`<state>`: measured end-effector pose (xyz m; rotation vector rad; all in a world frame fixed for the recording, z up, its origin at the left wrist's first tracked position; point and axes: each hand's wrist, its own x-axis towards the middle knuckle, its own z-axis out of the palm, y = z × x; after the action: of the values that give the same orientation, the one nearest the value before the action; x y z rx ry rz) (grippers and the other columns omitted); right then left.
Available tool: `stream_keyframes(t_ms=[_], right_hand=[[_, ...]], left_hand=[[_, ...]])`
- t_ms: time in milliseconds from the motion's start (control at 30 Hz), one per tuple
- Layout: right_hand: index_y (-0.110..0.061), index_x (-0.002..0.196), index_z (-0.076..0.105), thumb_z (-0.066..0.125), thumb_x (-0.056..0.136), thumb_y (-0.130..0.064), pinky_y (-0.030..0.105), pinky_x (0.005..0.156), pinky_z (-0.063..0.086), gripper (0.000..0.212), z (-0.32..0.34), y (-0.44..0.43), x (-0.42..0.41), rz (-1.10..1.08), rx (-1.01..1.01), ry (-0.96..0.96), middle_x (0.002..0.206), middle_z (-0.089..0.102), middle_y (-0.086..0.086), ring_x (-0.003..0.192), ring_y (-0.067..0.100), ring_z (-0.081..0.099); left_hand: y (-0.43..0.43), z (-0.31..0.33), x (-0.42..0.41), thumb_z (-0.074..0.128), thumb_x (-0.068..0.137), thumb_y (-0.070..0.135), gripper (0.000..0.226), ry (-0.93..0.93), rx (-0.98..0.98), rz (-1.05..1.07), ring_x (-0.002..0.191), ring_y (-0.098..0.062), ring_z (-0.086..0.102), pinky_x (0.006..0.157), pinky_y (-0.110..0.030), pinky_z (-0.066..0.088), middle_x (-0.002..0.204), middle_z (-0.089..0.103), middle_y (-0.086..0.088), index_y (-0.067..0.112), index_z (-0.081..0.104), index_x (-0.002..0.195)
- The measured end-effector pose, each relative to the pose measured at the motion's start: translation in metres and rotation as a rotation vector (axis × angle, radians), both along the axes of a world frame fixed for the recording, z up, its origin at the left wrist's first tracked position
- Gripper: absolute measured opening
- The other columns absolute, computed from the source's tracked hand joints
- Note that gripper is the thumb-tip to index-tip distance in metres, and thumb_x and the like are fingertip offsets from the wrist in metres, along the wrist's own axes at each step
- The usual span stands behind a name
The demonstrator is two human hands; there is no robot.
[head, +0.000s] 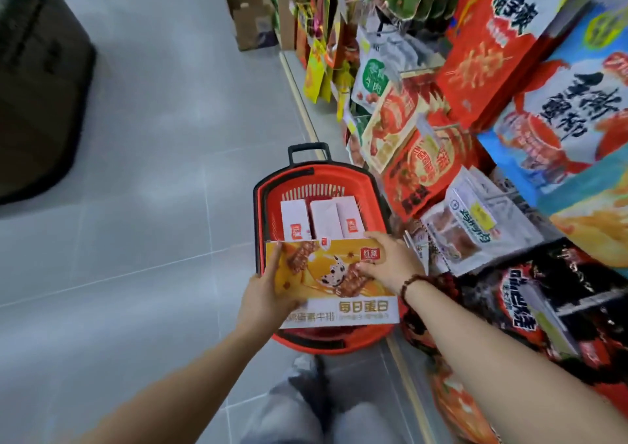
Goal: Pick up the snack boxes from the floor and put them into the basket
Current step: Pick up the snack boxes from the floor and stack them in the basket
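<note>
1. Gripping a yellow-orange box [323, 270] by its side edges, left hand [266, 296] and right hand [390, 260] hold it over the red basket [371, 187] — white print strip nearest.
2. White boxes [295, 221] stand inside.
3. Box hides the basket's near half — small print blurred.

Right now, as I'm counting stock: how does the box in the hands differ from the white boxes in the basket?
The held box shows a yellow face; the basket boxes show white faces. The held box is gripped by the left hand and right hand above the red basket; the basket boxes stand inside it. Both carry a red logo.
</note>
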<state>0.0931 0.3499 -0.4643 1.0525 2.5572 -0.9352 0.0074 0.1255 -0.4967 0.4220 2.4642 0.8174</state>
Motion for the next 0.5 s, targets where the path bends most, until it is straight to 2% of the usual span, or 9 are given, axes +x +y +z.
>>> stream_keyframes(t_ms=[133, 333, 433, 500], right_hand=[[-0.046, 0.134, 0.037, 0.069, 0.078, -0.045, 0.035, 0.086, 0.05, 0.065, -0.035, 0.017, -0.016, -0.004, -0.023, -0.106, 0.129, 0.047, 0.005, 0.105, 0.025, 0.059], [-0.046, 0.13, 0.036, 0.072, 0.073, -0.045, 0.035, 0.084, 0.051, 0.068, -0.102, 0.041, -0.033, -0.021, -0.086, -0.23, 0.124, 0.047, 0.004, 0.101, 0.025, 0.059], [-0.044, 0.129, 0.036, 0.073, 0.073, -0.045, 0.029, 0.074, 0.047, 0.067, -0.135, 0.052, -0.044, -0.001, -0.118, -0.283, 0.119, 0.047, 0.003, 0.096, 0.025, 0.06], [-0.044, 0.127, 0.038, 0.073, 0.073, -0.044, 0.029, 0.074, 0.046, 0.064, -0.162, 0.059, -0.048, 0.022, -0.132, -0.312, 0.118, 0.049, 0.003, 0.097, 0.024, 0.06]], left_hand=[[0.019, -0.031, -0.011, 0.082, 0.068, 0.031, 0.115, -0.108, -0.065, 0.002, 0.098, -0.027, 0.059, 0.084, -0.035, 0.049, 0.104, 0.053, -0.005, 0.051, -0.003, 0.142], [0.043, -0.096, -0.014, 0.084, 0.064, 0.032, 0.121, -0.227, -0.083, 0.065, 0.106, -0.023, 0.056, 0.088, -0.04, 0.053, 0.117, 0.053, 0.0, 0.07, -0.013, 0.126], [0.055, -0.123, -0.016, 0.083, 0.066, 0.032, 0.119, -0.284, -0.128, 0.092, 0.108, -0.022, 0.056, 0.091, -0.04, 0.052, 0.122, 0.054, 0.0, 0.061, -0.008, 0.136], [0.061, -0.145, -0.016, 0.082, 0.067, 0.032, 0.117, -0.31, -0.18, 0.095, 0.11, -0.023, 0.055, 0.093, -0.038, 0.05, 0.123, 0.055, -0.001, 0.052, -0.005, 0.142]])
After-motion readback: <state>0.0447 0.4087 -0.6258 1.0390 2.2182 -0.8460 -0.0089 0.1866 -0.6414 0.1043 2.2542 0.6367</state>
